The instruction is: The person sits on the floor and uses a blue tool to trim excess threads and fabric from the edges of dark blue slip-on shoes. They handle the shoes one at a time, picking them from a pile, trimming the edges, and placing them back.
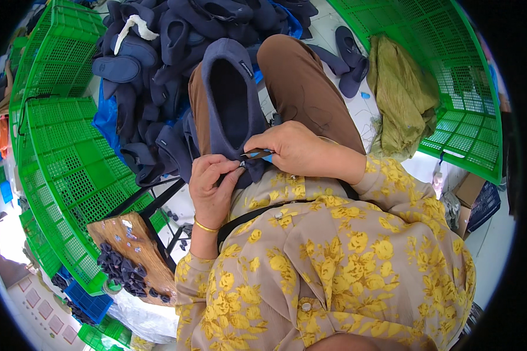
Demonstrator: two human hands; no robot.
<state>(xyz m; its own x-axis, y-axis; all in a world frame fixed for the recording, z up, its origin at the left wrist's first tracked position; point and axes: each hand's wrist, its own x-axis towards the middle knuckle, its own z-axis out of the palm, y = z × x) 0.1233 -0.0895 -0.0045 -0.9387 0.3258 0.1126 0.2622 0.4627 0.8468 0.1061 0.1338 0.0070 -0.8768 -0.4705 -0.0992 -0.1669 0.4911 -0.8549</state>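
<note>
A dark blue felt slipper (235,105) lies on my lap between my knees, its opening facing up and a small label on its rim. At its near end is a small dark fabric bow (254,169). My left hand (212,181) is closed, thumb and fingers pinching by the bow, with a tiny shiny bit at the fingertips. My right hand (293,151) is closed around small dark thread snips (257,154) with a blue part, their tips close to the left fingertips. The fingers partly hide the snips and the pinched spot.
A heap of dark slippers (175,35) lies ahead on blue sheeting. Green crates (70,193) stand at left, another green crate (416,35) at right with an olive cloth sack (401,93) beside it. A wooden board (123,234) at left bears several dark bows (120,266).
</note>
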